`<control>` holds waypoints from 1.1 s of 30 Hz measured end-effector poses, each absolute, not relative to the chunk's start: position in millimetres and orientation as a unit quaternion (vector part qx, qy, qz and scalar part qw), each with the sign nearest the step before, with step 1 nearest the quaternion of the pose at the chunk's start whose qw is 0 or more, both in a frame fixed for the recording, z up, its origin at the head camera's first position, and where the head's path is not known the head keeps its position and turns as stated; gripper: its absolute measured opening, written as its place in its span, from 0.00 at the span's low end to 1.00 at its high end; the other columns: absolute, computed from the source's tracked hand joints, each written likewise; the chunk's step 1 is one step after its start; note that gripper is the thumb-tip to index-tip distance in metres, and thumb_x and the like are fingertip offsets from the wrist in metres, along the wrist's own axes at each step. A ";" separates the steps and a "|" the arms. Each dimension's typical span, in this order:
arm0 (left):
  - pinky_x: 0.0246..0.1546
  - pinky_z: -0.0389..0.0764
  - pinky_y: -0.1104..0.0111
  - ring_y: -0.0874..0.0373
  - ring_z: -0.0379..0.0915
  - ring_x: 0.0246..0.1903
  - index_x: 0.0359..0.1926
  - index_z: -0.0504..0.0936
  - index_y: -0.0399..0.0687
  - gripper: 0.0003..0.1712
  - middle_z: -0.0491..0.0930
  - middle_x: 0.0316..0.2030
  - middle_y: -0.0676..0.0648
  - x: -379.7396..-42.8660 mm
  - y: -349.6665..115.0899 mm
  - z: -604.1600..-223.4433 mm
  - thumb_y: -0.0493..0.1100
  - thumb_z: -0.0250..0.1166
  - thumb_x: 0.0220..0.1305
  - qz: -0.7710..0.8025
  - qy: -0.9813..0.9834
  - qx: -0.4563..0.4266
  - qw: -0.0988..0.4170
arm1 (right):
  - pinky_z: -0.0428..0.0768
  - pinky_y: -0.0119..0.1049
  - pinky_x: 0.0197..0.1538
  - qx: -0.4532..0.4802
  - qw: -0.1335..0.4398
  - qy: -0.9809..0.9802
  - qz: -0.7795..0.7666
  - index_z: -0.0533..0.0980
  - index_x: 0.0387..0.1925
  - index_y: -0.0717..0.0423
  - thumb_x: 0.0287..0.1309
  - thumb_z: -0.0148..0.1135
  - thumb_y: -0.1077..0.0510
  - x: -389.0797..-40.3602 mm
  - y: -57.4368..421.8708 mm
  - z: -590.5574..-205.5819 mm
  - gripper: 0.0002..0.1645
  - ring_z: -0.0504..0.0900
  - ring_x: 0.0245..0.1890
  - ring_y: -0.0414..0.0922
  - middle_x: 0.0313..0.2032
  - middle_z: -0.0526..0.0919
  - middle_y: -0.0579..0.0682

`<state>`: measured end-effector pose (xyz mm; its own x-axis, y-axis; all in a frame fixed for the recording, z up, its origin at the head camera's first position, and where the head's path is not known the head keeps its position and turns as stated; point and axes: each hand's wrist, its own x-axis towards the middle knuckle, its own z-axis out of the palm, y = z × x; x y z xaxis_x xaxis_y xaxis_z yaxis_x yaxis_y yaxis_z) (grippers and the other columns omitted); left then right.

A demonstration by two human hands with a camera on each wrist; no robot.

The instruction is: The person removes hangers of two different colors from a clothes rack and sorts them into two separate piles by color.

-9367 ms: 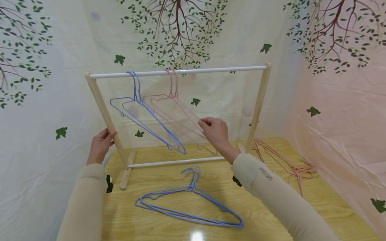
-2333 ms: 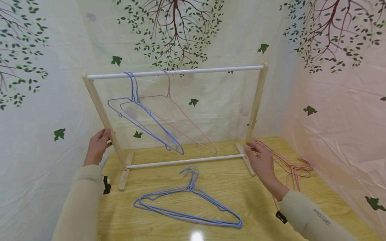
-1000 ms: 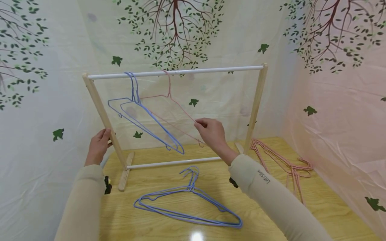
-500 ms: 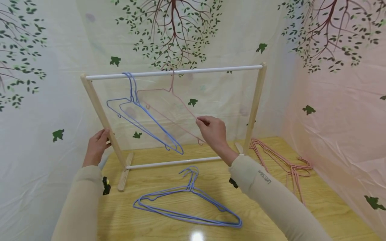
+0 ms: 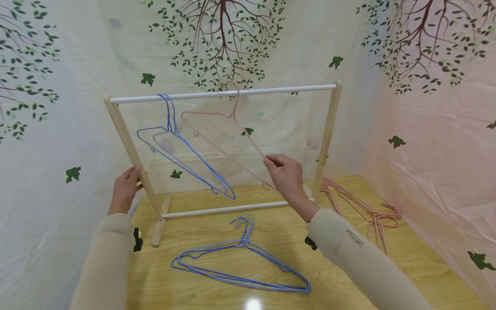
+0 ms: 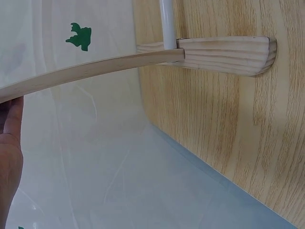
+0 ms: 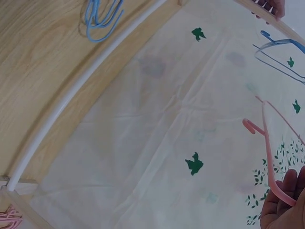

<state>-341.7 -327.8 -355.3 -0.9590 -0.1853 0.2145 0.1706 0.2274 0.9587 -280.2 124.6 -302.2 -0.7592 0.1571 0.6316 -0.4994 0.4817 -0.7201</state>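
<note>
In the head view my right hand pinches the sloping arm of a pink wire hanger. That hanger's hook is level with the white top rail of a drying rack; whether it bears on the rail I cannot tell. Thumb and fingers of my left hand grip the rack's left wooden post, also seen in the left wrist view as a pale wooden post. Two blue hangers hang from the rail's left part. The right wrist view shows the pink hanger against the fingers.
On the wooden table, several stacked blue hangers lie before the rack. A pile of pink hangers lies beyond the right post. A white lower bar joins the posts. Sheeting with printed leaves surrounds the table.
Two pink hangers hung on the rail at first, then one. My right hand has come from beside the right post, taken the remaining pink hanger, raised it and shifted it right. My left hand stays.
</note>
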 end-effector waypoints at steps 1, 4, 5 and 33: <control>0.49 0.81 0.75 0.66 0.70 0.49 0.74 0.60 0.38 0.39 0.75 0.44 0.58 -341.9 -328.0 -355.5 0.60 0.48 0.76 -0.615 -0.775 0.005 0.144 | 0.80 0.35 0.35 0.108 0.331 -0.794 0.498 0.88 0.40 0.59 0.62 0.68 0.58 -278.6 127.3 -303.8 0.09 0.83 0.33 0.46 0.35 0.87 0.52; 0.54 0.80 0.70 0.66 0.70 0.50 0.75 0.60 0.39 0.39 0.74 0.47 0.56 -341.7 -327.6 -355.8 0.61 0.46 0.76 -0.601 -0.785 0.008 0.146 | 0.78 0.33 0.33 0.108 0.338 -0.789 0.502 0.88 0.41 0.58 0.62 0.68 0.58 -273.8 135.7 -308.7 0.09 0.83 0.33 0.45 0.34 0.87 0.52; 0.55 0.80 0.69 0.66 0.70 0.50 0.75 0.60 0.39 0.38 0.74 0.47 0.55 -341.6 -327.1 -355.7 0.61 0.46 0.76 -0.600 -0.786 0.008 0.147 | 0.78 0.32 0.32 0.109 0.341 -0.787 0.502 0.88 0.41 0.58 0.62 0.68 0.58 -272.5 138.8 -310.6 0.09 0.83 0.33 0.45 0.34 0.87 0.52; 0.53 0.81 0.71 0.67 0.71 0.48 0.74 0.61 0.38 0.36 0.75 0.43 0.60 -334.5 -322.6 -356.1 0.58 0.47 0.77 -0.608 -0.779 0.014 0.153 | 0.76 0.15 0.34 0.125 0.423 -0.733 0.518 0.85 0.36 0.71 0.54 0.69 0.74 -251.9 202.3 -366.1 0.06 0.76 0.30 0.29 0.32 0.85 0.63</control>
